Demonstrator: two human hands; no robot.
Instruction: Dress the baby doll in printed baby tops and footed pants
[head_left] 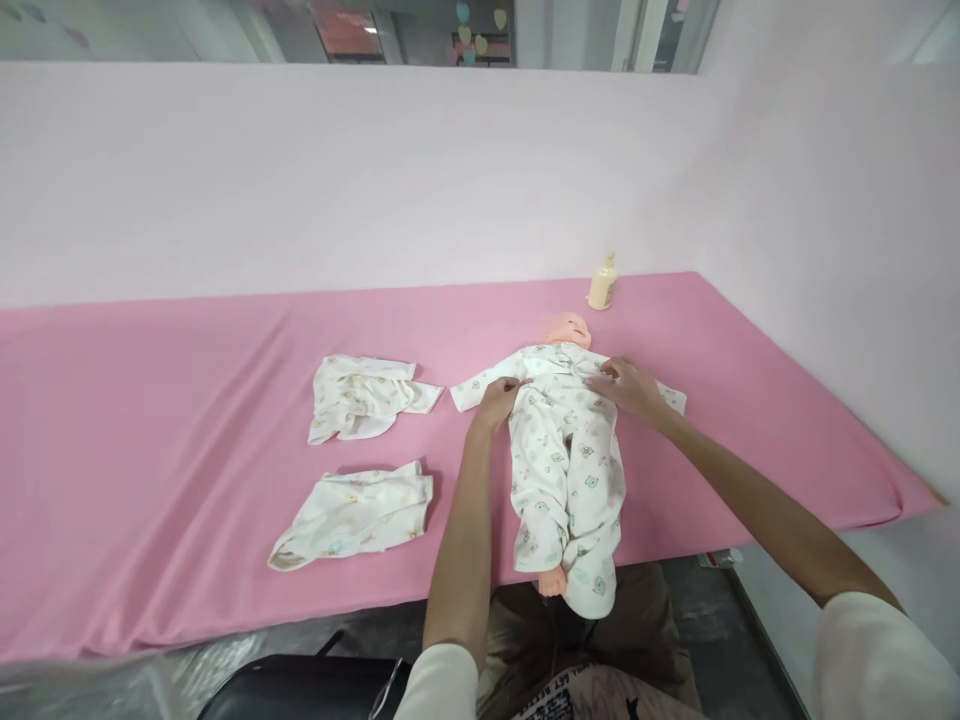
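A baby doll lies on its back, head toward the wall, dressed in a white printed top and matching pants. One bare foot pokes out of a pant leg; the other foot is hidden inside the fabric. My left hand pinches the pants' waistband at the doll's left-of-picture side. At the opposite side of the waist, my right hand has its fingers curled at the waistband, partly over the top. The top's sleeves spread out to both sides.
To the left lie a small white printed shirt and a folded white garment. A cream pump bottle stands behind the doll near the wall. The pink-covered table meets walls at the back and right. A black chair is below its front edge.
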